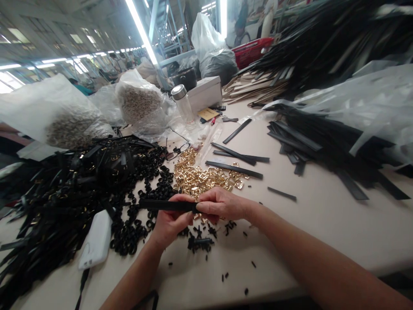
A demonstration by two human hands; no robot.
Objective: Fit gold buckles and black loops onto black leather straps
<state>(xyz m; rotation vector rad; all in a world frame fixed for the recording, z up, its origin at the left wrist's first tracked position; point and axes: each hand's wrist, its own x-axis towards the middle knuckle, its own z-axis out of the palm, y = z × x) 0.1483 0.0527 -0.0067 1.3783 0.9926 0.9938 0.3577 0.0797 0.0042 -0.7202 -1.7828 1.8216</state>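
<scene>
You hold a black strap (155, 204) in two hands above a crowded pale table (316, 241), in a long hall.
Your left hand (172, 221) has its fingers closed around the strap, and your right hand (222, 204) pinches its end between thumb and fingers; the strap lies almost level, just in front of the heap of golden buckles (196, 176). On the table's left side are many small black loops (129, 241) and a white device (97, 239) with a cable. Behind stand a clear bottle (184, 105) and a filled plastic bag (138, 101); on the right lie dark strips (309, 137). Bright tube lights (142, 30) run overhead.
</scene>
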